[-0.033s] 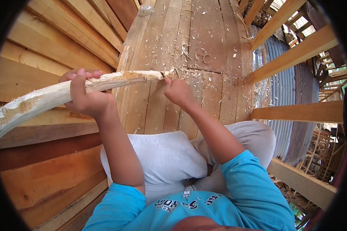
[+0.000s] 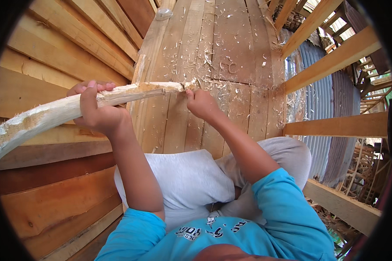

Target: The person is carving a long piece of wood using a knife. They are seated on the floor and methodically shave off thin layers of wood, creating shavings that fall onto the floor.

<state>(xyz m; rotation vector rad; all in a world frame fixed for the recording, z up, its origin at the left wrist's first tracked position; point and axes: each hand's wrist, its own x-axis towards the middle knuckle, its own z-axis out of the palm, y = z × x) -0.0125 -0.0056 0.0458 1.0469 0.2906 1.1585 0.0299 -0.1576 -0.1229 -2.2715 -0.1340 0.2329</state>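
Very little has moved: the right hand (image 2: 203, 105) is slightly shifted at the narrow tip of the peeled wooden pole (image 2: 52, 107). Its fingers are curled; what they grip, I cannot tell. The left hand (image 2: 101, 118) wraps the pole, which crosses the left edge of the plank floor (image 2: 174, 126). Wood shavings (image 2: 208, 56) litter this floor; the board wall (image 2: 35, 89) stands close, limiting the left side.
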